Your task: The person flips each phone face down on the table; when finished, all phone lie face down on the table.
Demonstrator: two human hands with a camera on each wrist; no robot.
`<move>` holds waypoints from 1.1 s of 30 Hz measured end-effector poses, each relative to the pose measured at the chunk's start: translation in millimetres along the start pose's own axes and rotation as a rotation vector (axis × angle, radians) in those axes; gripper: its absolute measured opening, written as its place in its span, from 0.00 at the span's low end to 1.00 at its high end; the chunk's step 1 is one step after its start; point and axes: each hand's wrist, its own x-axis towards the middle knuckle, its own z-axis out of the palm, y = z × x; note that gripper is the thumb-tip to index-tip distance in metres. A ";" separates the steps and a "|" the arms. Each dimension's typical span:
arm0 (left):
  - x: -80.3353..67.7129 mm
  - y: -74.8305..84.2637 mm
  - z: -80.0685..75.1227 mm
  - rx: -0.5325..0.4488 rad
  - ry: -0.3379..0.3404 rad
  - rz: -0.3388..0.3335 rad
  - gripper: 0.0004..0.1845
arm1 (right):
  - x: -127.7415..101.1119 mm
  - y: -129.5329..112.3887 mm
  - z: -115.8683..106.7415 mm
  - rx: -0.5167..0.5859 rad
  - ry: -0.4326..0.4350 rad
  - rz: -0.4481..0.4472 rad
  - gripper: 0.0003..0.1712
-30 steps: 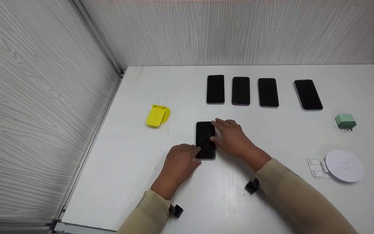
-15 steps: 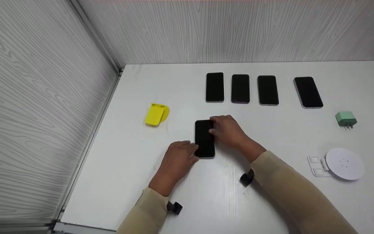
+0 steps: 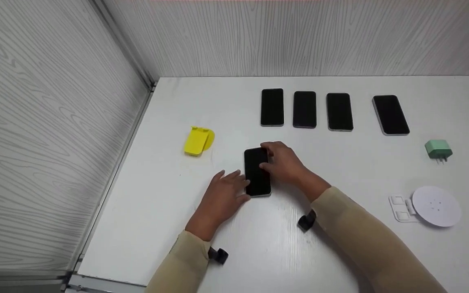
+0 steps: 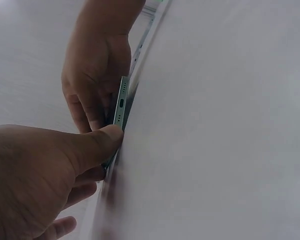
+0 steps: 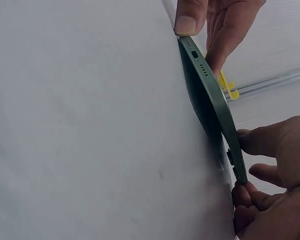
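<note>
A black-screened smartphone (image 3: 255, 171) with a green metal frame (image 5: 217, 100) lies face up near the middle of the white table. At its lower left corner my left hand (image 3: 223, 196) pinches it between thumb and index finger, the other fingers spread out over the table. My right hand (image 3: 286, 166) grips the upper right side, thumb on the screen and fingers curled at the corner. The charging port (image 4: 121, 103) on the bottom edge shows in the left wrist view. In the right wrist view a dark wedge shows under the phone's edge.
Behind stand several more phones in a row, among them the leftmost phone (image 3: 272, 107) and the rightmost phone (image 3: 391, 115). A yellow phone stand (image 3: 196, 141) lies to the left. On the right are a green plug adapter (image 3: 438, 149) and a white stand with a round base (image 3: 437, 206).
My right fingers have curled further round the phone's upper corner. The outer fingers of my left hand have spread and lifted. The phone has turned slightly.
</note>
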 end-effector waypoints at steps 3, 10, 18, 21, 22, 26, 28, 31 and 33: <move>-0.1 -1.0 0.6 -0.036 -0.005 0.006 0.26 | -2.1 1.2 -1.0 0.061 0.010 0.033 0.41; 1.4 -5.9 4.4 -0.074 0.022 0.022 0.26 | -18.5 2.4 4.5 0.243 0.032 0.097 0.47; 1.3 -12.9 4.9 -0.119 0.053 0.024 0.27 | -44.9 0.3 16.2 0.379 0.012 0.057 0.35; 0.6 -14.8 4.2 -0.143 0.042 0.019 0.27 | -52.3 -0.1 18.7 0.401 0.011 0.051 0.34; 0.4 -15.3 3.8 -0.152 0.038 0.019 0.27 | -54.6 -0.6 19.3 0.404 0.011 0.053 0.34; 0.2 -17.4 1.4 -0.188 0.017 0.024 0.27 | -62.5 -5.0 21.4 0.377 0.027 0.038 0.36; 0.4 -18.5 0.0 -0.215 0.005 0.015 0.28 | -65.9 -9.1 22.7 0.343 0.046 0.029 0.37; 3.9 -20.3 -1.5 -0.282 0.006 -0.003 0.27 | -70.0 -15.6 24.7 0.290 0.094 0.015 0.34; 9.3 -21.2 -2.8 -0.348 0.019 -0.026 0.29 | -71.8 -19.2 26.0 0.273 0.128 0.011 0.32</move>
